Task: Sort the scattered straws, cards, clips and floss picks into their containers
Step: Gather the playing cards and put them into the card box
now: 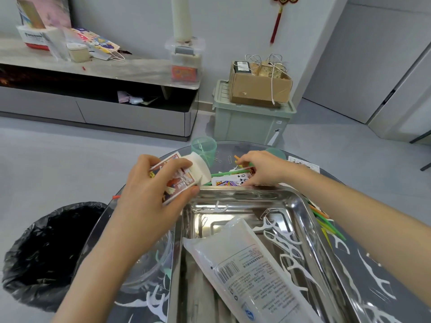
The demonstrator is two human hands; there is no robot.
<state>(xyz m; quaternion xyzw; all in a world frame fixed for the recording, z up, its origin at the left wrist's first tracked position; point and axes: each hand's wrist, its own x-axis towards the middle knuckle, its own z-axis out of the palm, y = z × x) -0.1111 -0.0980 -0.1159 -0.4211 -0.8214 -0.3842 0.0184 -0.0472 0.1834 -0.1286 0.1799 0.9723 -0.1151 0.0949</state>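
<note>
Clearly, in the head view, most of the sorting is left: floss picks (287,244) lie loose in the metal tray (305,207) and on the table (370,247), straws (221,174) lie beside it, and clips (218,159) lie near 1 green cup (203,149). The left hand (149,194) grips the card box (173,181). The right hand (263,169) rests on loose cards (229,181) just past the tray's far rim; whether it pinches 1 is hidden.
</note>
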